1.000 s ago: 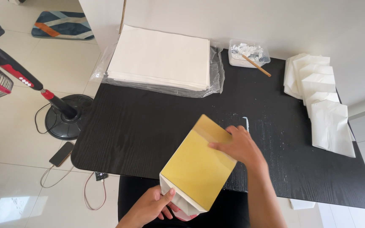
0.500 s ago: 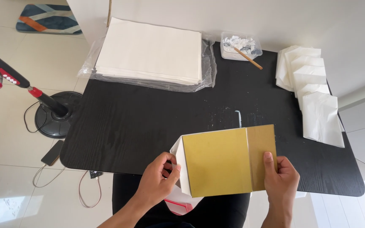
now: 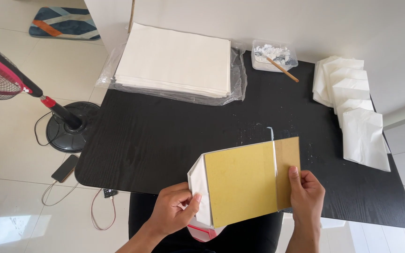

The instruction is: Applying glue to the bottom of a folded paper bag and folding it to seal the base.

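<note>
Both hands hold a yellow board (image 3: pixel 242 185) over the near edge of the black surface (image 3: pixel 165 136): left hand (image 3: pixel 174 211) fingers pinch its white paper wrap (image 3: pixel 201 187), right hand (image 3: pixel 307 194) fingers grip its right end.

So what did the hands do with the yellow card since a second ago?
The yellow card was turned from slanted to lying level. The right hand moved from its top edge to its right end; the left hand keeps pinching the white paper at the left. The table and paper stack stayed put.

Both forearms reach forward, left hand (image 3: pixel 176 211) with fingers curled, right hand (image 3: pixel 307 197) upright, thumb extended.
</note>
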